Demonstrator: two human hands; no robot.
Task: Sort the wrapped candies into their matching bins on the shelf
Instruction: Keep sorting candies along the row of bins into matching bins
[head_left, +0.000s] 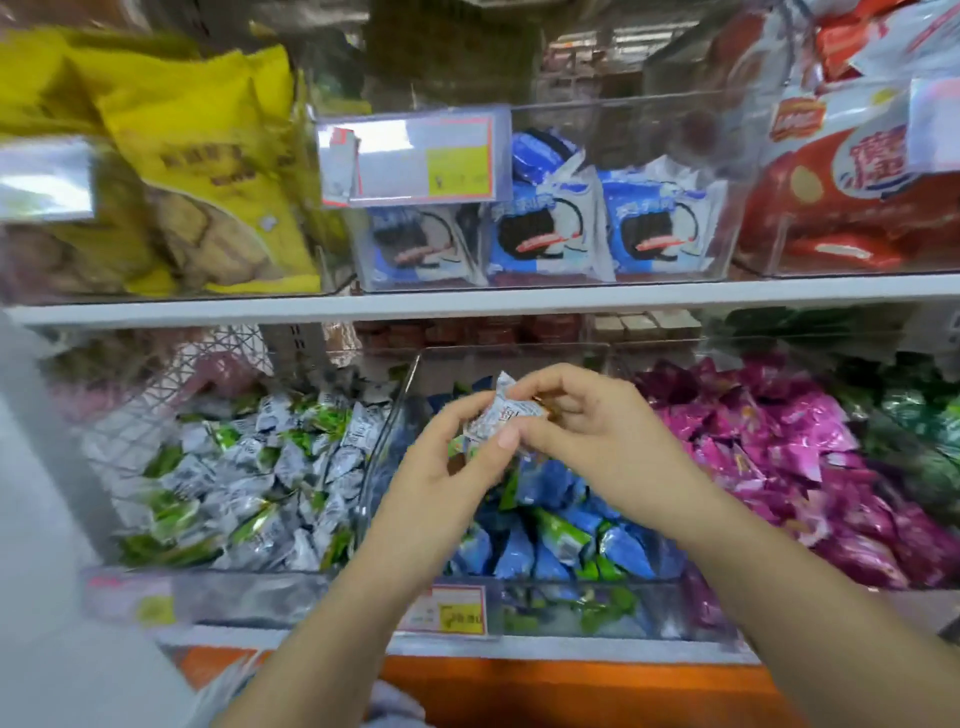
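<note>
Held up nearest the lens, left hand (441, 470) and right hand (597, 436), both pinching one white wrapped candy (501, 413) between curled fingers and thumbs. Directly beneath, clear middle bin (385, 452) heaped with blue candies (545, 551), a few green ones mixed in. To the left, white-and-green candies (249, 467) in the neighbouring bin; to the right, magenta candies (779, 452). Higher up, above the white shelf board (467, 300): yellow bags (208, 171), blue cookie packs (545, 228), red bags (857, 208).

Silver-white wrapped candy (506, 415) held above blue-candy bin (399, 413).
</note>
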